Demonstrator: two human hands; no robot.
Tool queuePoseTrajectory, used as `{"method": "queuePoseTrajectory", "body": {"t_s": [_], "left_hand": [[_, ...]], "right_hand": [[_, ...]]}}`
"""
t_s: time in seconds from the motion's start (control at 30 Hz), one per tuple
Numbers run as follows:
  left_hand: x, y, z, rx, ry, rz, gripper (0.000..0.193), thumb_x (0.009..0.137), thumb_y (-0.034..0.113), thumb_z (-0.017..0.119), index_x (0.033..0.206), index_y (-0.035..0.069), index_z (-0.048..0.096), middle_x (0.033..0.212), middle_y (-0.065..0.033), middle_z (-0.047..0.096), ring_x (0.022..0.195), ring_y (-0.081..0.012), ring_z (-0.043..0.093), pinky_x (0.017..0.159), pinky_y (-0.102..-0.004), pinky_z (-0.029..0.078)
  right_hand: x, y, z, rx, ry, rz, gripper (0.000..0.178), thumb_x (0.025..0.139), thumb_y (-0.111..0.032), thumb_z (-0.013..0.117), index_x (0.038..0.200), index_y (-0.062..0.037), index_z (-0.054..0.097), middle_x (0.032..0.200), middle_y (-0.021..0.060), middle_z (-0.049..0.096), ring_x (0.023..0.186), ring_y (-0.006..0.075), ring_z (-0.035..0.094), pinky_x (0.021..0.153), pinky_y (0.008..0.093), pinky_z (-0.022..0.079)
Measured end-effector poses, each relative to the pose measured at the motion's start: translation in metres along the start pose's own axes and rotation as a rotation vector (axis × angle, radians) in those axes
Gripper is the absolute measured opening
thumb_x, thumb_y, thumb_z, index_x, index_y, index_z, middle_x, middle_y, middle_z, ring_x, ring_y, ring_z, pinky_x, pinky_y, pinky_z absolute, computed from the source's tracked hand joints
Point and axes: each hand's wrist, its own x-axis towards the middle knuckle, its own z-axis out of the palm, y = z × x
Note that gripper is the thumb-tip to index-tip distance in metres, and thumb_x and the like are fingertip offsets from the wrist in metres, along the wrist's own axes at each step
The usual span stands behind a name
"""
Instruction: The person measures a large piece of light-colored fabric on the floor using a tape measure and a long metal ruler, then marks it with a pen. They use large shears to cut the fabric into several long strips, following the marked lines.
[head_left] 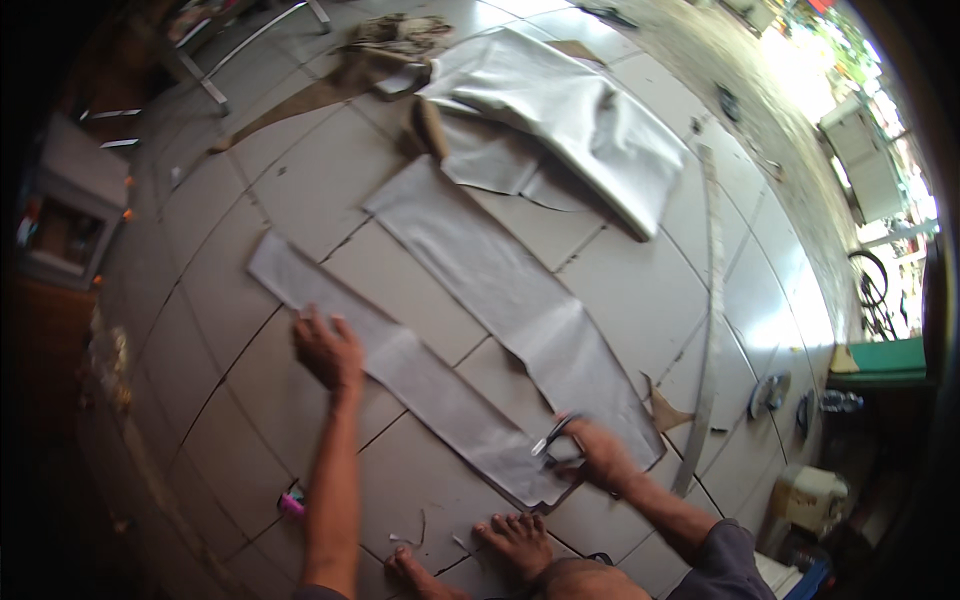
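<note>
A narrow strip of grey, leather-like sheet (pixel 400 358) lies slantwise on the tiled floor. On its left edge, near the far end, rests my left hand (pixel 328 345), with the fingers apart. My right hand (pixel 597 452) is closed round a pair of scissors (pixel 547 440), whose blades lie over the near end of the strip; I cannot tell whether they touch it. To the right stretches a wider grey piece (pixel 515 305), its near end partly behind my right hand and forearm.
Beyond them lies a large folded grey sheet (pixel 570 110) beside brown scraps (pixel 300 108). A long flat strip like a straightedge (pixel 713 290) runs along the right. A pink object (pixel 291 503) sits near my left forearm; a whitish jerrycan (pixel 808 497) stands at the lower right. My bare feet (pixel 515 540) are close by.
</note>
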Motion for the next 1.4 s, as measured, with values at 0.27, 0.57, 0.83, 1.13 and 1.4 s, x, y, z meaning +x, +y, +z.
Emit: {"method": "queuePoseTrajectory", "body": {"t_s": [0.27,0.57,0.83,1.13,1.4], "left_hand": [[0.086,-0.045,0.093,0.247,-0.194,0.056,0.064,0.106,0.056,0.039,0.16,0.022,0.036,0.166,-0.0156,0.03,0.152,-0.0437,0.028,0.121,-0.063,0.025],[0.053,-0.026,0.069,-0.148,-0.093,0.11,0.059,0.108,0.041,0.046,0.156,0.008,0.039,0.159,-0.0256,0.038,0.147,-0.0443,0.038,0.12,-0.0583,0.03],[-0.252,0.104,-0.152,-0.529,-0.41,-0.05,0.045,0.097,0.012,0.059,0.139,-0.004,0.05,0.135,-0.0247,0.055,0.128,-0.0424,0.051,0.109,-0.053,0.04],[-0.317,0.167,-0.217,-0.861,-1.032,-1.086,0.049,0.1,0.03,0.064,0.135,0.001,0.047,0.106,-0.0066,0.056,0.092,-0.0167,0.057,0.078,-0.0269,0.053],[-0.295,0.162,-0.213,-1.072,-1.138,-1.566,0.058,0.098,0.05,0.067,0.128,0.002,0.052,0.109,-0.01,0.06,0.093,-0.0231,0.063,0.084,-0.0448,0.053]], "right_hand": [[-0.069,-0.028,0.065,-0.061,-0.123,0.092,0.058,0.083,-0.032,0.08,0.126,-0.0024,0.056,0.14,0.017,0.059,0.135,0.0329,0.055,0.113,0.0412,0.044],[-0.135,-0.045,0.035,0.214,-0.253,0.59,0.058,0.088,-0.037,0.079,0.125,0.0015,0.056,0.109,0.0199,0.07,0.1,0.0366,0.07,0.086,0.0428,0.057],[-0.216,-0.03,0.004,0.227,-0.454,0.894,0.078,0.079,-0.064,0.08,0.111,0.0051,0.063,0.087,0.0218,0.072,0.085,0.032,0.075,0.076,0.041,0.059],[-0.184,0.004,0.026,0.426,-0.37,0.788,0.079,0.078,-0.071,0.078,0.106,0.0024,0.068,0.078,0.0109,0.068,0.074,0.0231,0.067,0.069,0.0375,0.054],[-0.177,-0.004,0.021,0.431,-0.38,0.721,0.078,0.078,-0.071,0.078,0.104,0.001,0.069,0.076,0.0079,0.066,0.071,0.0206,0.063,0.066,0.0359,0.051]]}}
